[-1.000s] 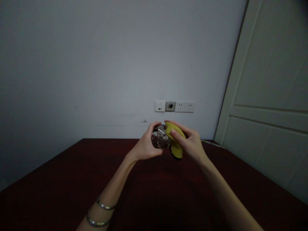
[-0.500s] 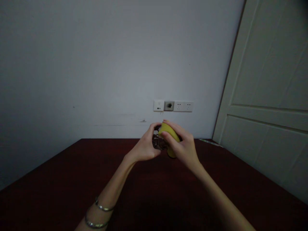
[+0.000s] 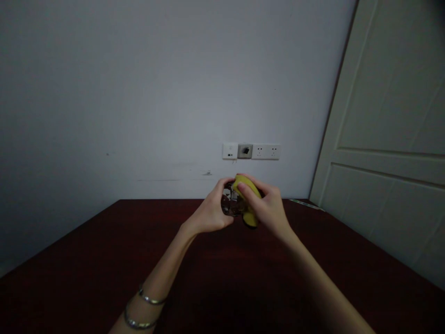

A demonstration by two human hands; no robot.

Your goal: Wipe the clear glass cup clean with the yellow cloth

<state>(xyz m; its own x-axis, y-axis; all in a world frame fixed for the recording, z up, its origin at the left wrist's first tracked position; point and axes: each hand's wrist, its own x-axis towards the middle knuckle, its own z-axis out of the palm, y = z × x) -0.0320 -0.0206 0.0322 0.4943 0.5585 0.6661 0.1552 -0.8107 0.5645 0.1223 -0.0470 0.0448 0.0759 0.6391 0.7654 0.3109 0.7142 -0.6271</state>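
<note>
My left hand (image 3: pixel 212 209) is wrapped round a clear drinking glass (image 3: pixel 229 200), held tilted in the air above the table with its base toward the left. My right hand (image 3: pixel 267 204) grips a yellow sponge (image 3: pixel 249 219) with a dark layer along its lower edge. The sponge is folded over and pressed against the right end of the glass. Part of it bulges out below my right fingers. How far the sponge reaches inside the glass is hidden by my thumb and the sponge itself.
A dark red table (image 3: pixel 139 260) spreads beneath both arms and meets a pale wall (image 3: pixel 156 93). On the wall are sockets (image 3: pixel 266 151) and a grey switch plate (image 3: pixel 244 151). A panelled door (image 3: pixel 385 139) stands at the right, with a thin strip (image 3: pixel 308 204) near the table's back right corner.
My right hand and the sponge have shifted slightly over the end of the glass. The left hand keeps its hold on the glass. The whole view has moved a little.
</note>
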